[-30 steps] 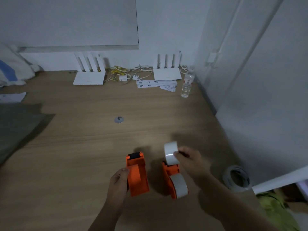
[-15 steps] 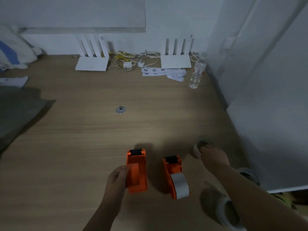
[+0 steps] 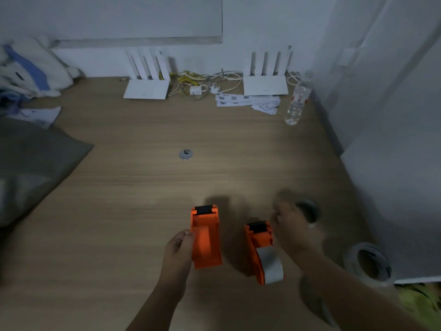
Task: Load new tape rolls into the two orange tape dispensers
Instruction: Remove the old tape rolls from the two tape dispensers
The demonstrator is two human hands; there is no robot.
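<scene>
Two orange tape dispensers lie on the wooden floor. My left hand (image 3: 179, 252) grips the left dispenser (image 3: 206, 237) by its side; its body holds no roll. The right dispenser (image 3: 259, 244) lies on its side with a grey-white tape roll (image 3: 269, 266) in it. My right hand (image 3: 291, 225), blurred, hovers just right of that dispenser's head, fingers loose and holding nothing. A loose tape roll (image 3: 309, 211) lies flat on the floor right beside this hand. Another tape roll (image 3: 367, 261) lies further right near the white panel.
A white panel (image 3: 393, 175) walls off the right side. At the back wall stand two white routers (image 3: 145, 89) (image 3: 266, 84), cables (image 3: 202, 84), papers (image 3: 245, 101) and a water bottle (image 3: 297, 101). A grey cloth (image 3: 28, 163) covers the left; a small metal disc (image 3: 186, 154) lies mid-floor.
My right hand carried a tape roll from above the right dispenser to the floor on the right, let it go, and has drawn back left. My left hand stays on the left dispenser.
</scene>
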